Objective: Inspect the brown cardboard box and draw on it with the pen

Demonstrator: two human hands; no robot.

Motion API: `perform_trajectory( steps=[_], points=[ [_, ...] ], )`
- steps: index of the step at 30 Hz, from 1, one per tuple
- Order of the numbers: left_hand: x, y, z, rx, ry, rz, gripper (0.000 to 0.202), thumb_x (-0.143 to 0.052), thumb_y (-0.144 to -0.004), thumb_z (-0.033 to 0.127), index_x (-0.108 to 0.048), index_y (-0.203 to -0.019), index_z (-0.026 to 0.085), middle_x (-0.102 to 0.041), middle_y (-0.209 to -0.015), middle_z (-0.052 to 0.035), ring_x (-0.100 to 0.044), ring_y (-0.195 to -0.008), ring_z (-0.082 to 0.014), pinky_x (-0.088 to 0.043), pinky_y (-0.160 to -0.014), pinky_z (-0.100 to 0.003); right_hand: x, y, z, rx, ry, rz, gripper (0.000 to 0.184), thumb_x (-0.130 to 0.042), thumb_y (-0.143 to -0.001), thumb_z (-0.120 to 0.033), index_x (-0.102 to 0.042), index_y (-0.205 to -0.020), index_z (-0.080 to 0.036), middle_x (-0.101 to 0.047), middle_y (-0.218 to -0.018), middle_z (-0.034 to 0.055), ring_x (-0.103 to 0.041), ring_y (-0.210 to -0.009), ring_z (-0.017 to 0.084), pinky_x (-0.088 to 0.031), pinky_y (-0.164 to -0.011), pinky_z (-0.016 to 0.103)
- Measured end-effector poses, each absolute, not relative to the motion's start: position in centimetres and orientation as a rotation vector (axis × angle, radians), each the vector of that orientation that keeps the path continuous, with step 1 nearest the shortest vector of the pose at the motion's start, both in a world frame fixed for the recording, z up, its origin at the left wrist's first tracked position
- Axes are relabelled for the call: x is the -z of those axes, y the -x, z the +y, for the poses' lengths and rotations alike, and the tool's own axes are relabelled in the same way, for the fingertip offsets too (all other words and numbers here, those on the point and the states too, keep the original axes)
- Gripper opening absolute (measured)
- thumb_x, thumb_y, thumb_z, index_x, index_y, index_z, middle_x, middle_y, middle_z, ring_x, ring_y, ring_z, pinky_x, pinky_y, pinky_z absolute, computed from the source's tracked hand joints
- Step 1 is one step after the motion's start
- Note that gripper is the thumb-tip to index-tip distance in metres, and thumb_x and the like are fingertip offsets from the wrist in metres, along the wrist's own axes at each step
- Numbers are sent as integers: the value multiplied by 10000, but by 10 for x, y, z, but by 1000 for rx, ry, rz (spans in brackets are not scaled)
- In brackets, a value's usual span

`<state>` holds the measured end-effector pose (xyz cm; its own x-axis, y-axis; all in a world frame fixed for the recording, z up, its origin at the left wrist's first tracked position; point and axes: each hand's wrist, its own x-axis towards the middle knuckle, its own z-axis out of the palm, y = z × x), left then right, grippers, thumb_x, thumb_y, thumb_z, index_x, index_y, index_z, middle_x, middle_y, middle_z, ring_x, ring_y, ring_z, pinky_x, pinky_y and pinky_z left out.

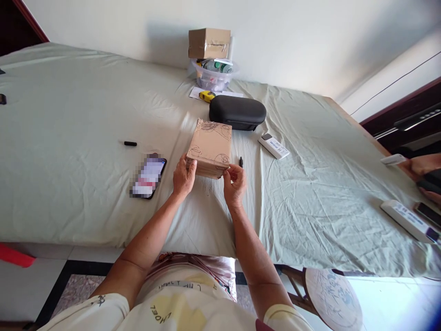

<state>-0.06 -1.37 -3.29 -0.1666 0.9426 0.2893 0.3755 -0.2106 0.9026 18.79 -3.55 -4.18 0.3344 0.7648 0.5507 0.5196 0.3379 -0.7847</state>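
Note:
A brown cardboard box with black scribbled curls near its corners rests on the cloth-covered table in front of me. My left hand grips its near left corner, thumb on the front face. At the near right corner, the bent fingers of my right hand pinch the lower edge. Just past that hand lies a black marker, apart from the fingers. Left of the box are a phone with a blurred screen and a small black pen cap.
Behind the box sit a black zip case, a yellow tape measure and a plastic tub below another carton. A white packet lies to the right. Another person's hand shows at the far right; a stool stands below.

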Motion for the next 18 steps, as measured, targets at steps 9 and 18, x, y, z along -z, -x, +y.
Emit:
perform_trajectory(
  steps=[9,18],
  points=[
    [38,4,-8,-1408,-1552,1498,619,-369,-1056,658,-536,-1418,185,-662,-1398,-173,-623,-1330,-291,-482,-1139,-438,56,-203,-28,-294,1592,-1614,56,-565,-827,-248,-514,-849,-240,-655,-826,29,-588,-764,200,-509,-766,354],
    [32,4,-9,-1421,-1542,1486,777,-287,-1005,796,-578,-1374,178,-708,-1289,-170,-667,-1247,-292,-513,-1066,-403,53,-201,-30,-265,1718,-1667,127,-561,-813,-302,-449,-783,-250,-628,-802,47,-550,-798,228,-461,-785,367]
  ],
)
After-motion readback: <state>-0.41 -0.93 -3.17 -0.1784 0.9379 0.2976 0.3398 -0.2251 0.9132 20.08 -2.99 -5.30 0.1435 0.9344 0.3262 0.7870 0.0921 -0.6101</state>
